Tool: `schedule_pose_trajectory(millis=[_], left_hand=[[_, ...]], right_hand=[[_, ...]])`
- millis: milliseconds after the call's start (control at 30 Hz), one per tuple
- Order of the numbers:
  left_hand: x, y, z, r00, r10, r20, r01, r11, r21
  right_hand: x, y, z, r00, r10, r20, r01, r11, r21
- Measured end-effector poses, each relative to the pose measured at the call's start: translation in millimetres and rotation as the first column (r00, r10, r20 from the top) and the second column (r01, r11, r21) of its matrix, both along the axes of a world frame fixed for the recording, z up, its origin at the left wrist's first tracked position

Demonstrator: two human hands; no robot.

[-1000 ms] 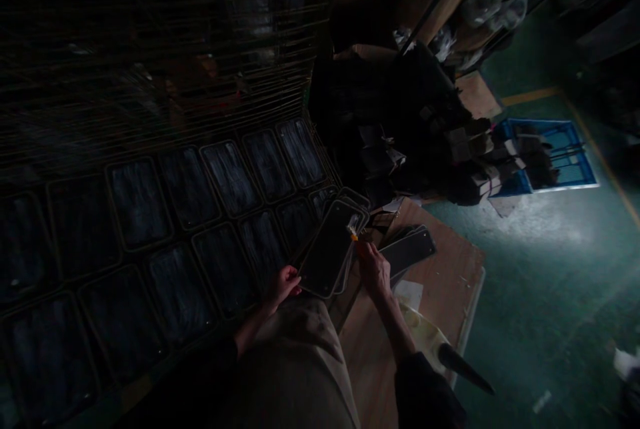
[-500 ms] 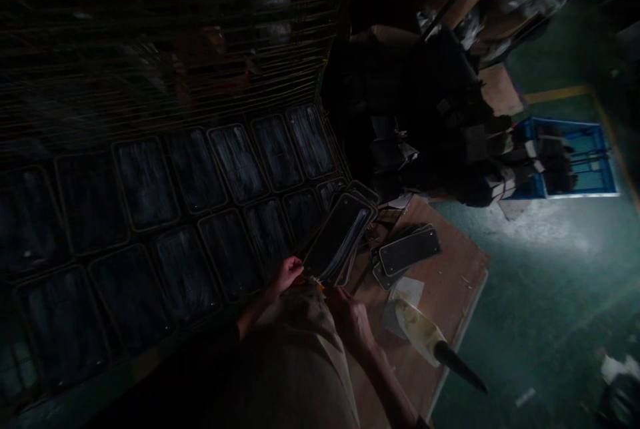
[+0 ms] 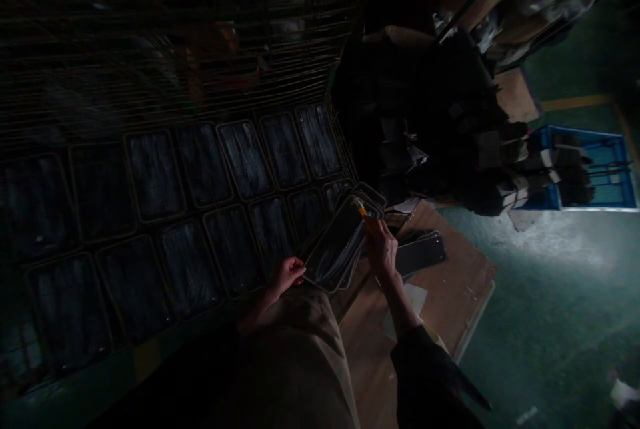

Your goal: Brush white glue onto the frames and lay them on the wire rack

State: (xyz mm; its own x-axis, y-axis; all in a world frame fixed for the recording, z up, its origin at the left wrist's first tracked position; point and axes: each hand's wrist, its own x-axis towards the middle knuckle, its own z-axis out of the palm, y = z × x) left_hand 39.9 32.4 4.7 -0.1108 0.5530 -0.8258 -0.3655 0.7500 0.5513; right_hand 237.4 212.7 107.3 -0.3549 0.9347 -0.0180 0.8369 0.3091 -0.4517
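My left hand [image 3: 290, 273] pinches the near left corner of a dark, round-cornered panel [image 3: 336, 237] with a pale edge. That panel lies tilted on top of a few similar ones, and whitish wet-looking streaks run along its right side. In my right hand [image 3: 383, 249] is a small brush [image 3: 363, 209] with a yellow-orange part and pale bristles, its tip at the panel's far end. Right of that hand, a short stack of dark panels [image 3: 423, 252] rests on the wooden board [image 3: 463, 265], partly hidden by my forearm.
Rows of dark panels with whitish streaks [image 3: 245, 159] lie to the left, before a wire rack [image 3: 280, 75]. A blue crate [image 3: 613, 169] with dark bundles stands on the green floor at right. A pale container [image 3: 434, 334] is mostly hidden behind my right sleeve.
My right hand has moved up and away along the panel, carrying the brush from its near end to its far end. My left hand keeps its place at the corner.
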Motion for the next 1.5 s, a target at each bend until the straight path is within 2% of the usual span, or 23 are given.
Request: schedule_pose_trajectory(millis=[133, 300, 400, 500, 600, 667, 733, 833, 967, 1033, 1100, 1200, 1267, 1367, 1433, 1500], left_hand=[[1.0, -1.6, 0.1, 1.0, 0.019, -0.011, -0.019, 1.0, 0.004], [0.1, -1.6, 0.5, 0.999, 0.022, -0.025, -0.022, 1.0, 0.011], [-0.8, 0.5, 0.7, 1.0, 0.016, -0.014, -0.016, 1.0, -0.005], [-0.9, 2.3, 1.6, 1.0, 0.021, -0.017, -0.021, 1.0, -0.01], [-0.5, 2.4, 3.4, 1.0, -0.004, -0.028, 0.004, 1.0, 0.0], [-0.2, 1.9, 4.7, 0.999, -0.027, -0.047, 0.027, 1.0, 0.006], [0.1, 1.6, 5.7, 0.997, -0.032, -0.064, 0.032, 0.999, -0.002], [0.8, 1.8, 6.5, 0.998, -0.023, -0.051, 0.022, 1.0, -0.012], [2.2, 2.3, 7.1, 0.999, -0.003, -0.032, 0.003, 1.0, -0.002], [2.8, 2.0, 7.6, 0.999, 0.001, -0.036, -0.002, 1.0, -0.01], [3.1, 1.6, 8.7, 0.999, -0.002, -0.04, 0.001, 1.0, -0.012], [2.8, 1.4, 11.3, 0.999, -0.006, -0.038, 0.005, 1.0, -0.017], [2.3, 1.5, 13.6, 1.0, -0.017, -0.012, 0.017, 0.999, -0.028], [1.8, 0.9, 17.7, 0.999, -0.023, 0.038, 0.023, 1.0, -0.021], [2.0, -0.1, 20.4, 0.998, -0.007, 0.056, 0.007, 1.0, 0.001], [2.5, -1.1, 22.5, 0.998, 0.007, 0.066, -0.008, 1.0, 0.018]], right_hand=[[-11.5, -17.8, -10.4, 0.994, 0.078, 0.082, -0.076, 0.997, -0.029], [-15.4, -91.9, -7.3, 0.971, 0.238, 0.016, -0.229, 0.95, -0.213], [-12.8, -137.2, 0.8, 0.97, 0.232, -0.07, -0.242, 0.914, -0.325], [-6.3, -155.2, 2.7, 0.97, 0.135, -0.203, -0.212, 0.882, -0.422], [4.5, -134.8, -4.3, 0.959, 0.012, -0.284, -0.148, 0.873, -0.464], [13.6, -104.8, -9.4, 0.964, -0.05, -0.262, -0.063, 0.913, -0.404], [22.4, -70.4, -10.8, 0.974, -0.094, -0.206, 0.033, 0.959, -0.283], [30.3, -26.4, -5.6, 0.988, -0.09, -0.123, 0.075, 0.99, -0.122], [27.2, 2.3, -1.4, 0.999, 0.024, 0.021, -0.023, 0.999, -0.028], [23.4, 0.8, -4.8, 0.991, 0.088, 0.099, -0.086, 0.996, -0.02], [21.4, -13.8, -8.9, 0.981, 0.139, 0.136, -0.133, 0.99, -0.05], [24.6, -56.2, -8.7, 0.969, 0.222, 0.104, -0.203, 0.964, -0.17], [29.7, -86.0, -3.5, 0.965, 0.263, 0.016, -0.249, 0.93, -0.272], [37.0, -106.0, 5.7, 0.97, 0.2, -0.135, -0.237, 0.893, -0.383], [40.1, -97.9, 7.8, 0.979, 0.111, -0.17, -0.168, 0.913, -0.372], [42.3, -82.0, 5.1, 0.99, 0.041, -0.136, -0.079, 0.955, -0.286]])
